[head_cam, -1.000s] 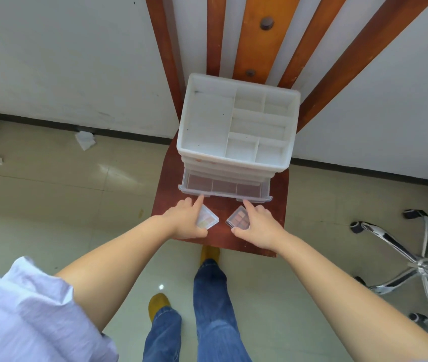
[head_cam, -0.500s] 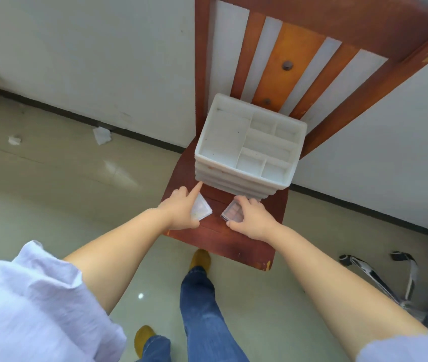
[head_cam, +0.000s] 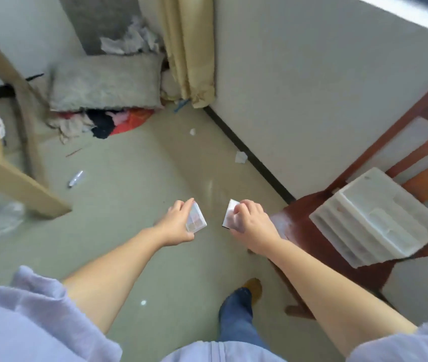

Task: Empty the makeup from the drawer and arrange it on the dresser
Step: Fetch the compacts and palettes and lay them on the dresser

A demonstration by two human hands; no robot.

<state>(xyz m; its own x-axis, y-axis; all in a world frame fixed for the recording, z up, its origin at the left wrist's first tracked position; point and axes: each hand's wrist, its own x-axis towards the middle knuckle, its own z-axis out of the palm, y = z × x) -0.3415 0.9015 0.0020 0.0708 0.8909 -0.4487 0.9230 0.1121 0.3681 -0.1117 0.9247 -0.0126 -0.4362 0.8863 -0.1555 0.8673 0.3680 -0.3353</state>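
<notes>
My left hand (head_cam: 175,222) grips a small clear makeup palette (head_cam: 196,219) with pink and tan pans, held out over the floor. My right hand (head_cam: 250,222) grips a second small clear palette (head_cam: 230,213), also in the air, a short way right of the first. The white plastic drawer organizer (head_cam: 376,220) stands on the red-brown wooden chair (head_cam: 296,218) at the right, its drawers pushed in and its top tray compartments bare. Both hands are left of the chair, away from the organizer.
A light wooden table frame (head_cam: 12,178) stands at the left. A grey cushion (head_cam: 106,82) and a heap of clothes (head_cam: 108,121) lie by a beige curtain (head_cam: 186,48) at the back. Paper scraps (head_cam: 241,157) and a small tube (head_cam: 75,178) lie on the floor.
Both hands lifted the palettes off the chair seat and swung left, away from the organizer. The view turned left, bringing the table frame, cushion and curtain into sight. The drawer, open earlier, is pushed in.
</notes>
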